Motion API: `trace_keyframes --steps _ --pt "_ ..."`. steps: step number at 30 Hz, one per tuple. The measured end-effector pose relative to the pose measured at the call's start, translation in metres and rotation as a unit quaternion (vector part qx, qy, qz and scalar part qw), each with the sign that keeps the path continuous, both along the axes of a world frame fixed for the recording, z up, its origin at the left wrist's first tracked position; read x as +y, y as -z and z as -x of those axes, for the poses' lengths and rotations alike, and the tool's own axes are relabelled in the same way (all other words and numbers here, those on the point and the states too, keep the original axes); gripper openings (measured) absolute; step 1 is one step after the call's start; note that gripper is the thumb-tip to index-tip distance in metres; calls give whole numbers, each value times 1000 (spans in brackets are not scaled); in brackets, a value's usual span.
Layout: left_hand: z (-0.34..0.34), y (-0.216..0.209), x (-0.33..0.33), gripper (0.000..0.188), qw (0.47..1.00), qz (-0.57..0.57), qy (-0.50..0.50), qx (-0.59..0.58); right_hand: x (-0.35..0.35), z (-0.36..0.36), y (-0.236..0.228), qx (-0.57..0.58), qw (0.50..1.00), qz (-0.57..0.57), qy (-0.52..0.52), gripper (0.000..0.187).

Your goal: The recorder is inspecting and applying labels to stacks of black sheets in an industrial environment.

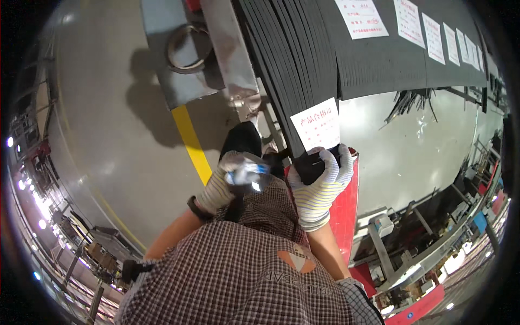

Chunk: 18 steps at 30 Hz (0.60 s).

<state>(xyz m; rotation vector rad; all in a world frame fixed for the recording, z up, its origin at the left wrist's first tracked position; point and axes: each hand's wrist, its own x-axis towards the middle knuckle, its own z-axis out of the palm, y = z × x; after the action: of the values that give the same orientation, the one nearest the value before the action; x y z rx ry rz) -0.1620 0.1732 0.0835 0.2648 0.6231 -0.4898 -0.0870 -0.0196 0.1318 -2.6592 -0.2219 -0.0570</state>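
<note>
My left hand [218, 189], in a pale knitted glove, is closed round a shiny silver and blue object [248, 174]. Motion blur hides what kind of thing it is. My right hand [319, 197], in a white glove with thin stripes, grips the near end of the black strips [310, 169]. Its fingertips touch the lower edge of a white paper label [318, 125] with red print, which lies on the strips. These long, flat strips run away from me in a layered stack. The silver and blue object is apart from the strips, to their left.
Several white labels [362, 19] lie on the wide black stack [379, 62]. A red surface [342, 208] lies under my right hand. Left of the stack are a metal beam [230, 46] and a roll of tape [172, 49] on a grey board. Black scraps [409, 103] hang at the right.
</note>
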Motion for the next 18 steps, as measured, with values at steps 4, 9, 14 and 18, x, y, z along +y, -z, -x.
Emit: trace_keyframes --steps 4,9,14,18 --pt "-40 -48 -64 21 818 -532 105 -192 -16 -13 -6 17 993 -97 -59 61" --pt "-45 -61 -89 35 754 -620 49 -213 -11 -54 -93 38 937 -82 -337 52" --pt "-55 23 -127 46 958 153 -230 78 -17 -69 -82 25 861 28 -508 24" --pt "-64 -3 -118 61 955 -289 -68 -13 -61 -133 -85 123 873 176 -439 13"
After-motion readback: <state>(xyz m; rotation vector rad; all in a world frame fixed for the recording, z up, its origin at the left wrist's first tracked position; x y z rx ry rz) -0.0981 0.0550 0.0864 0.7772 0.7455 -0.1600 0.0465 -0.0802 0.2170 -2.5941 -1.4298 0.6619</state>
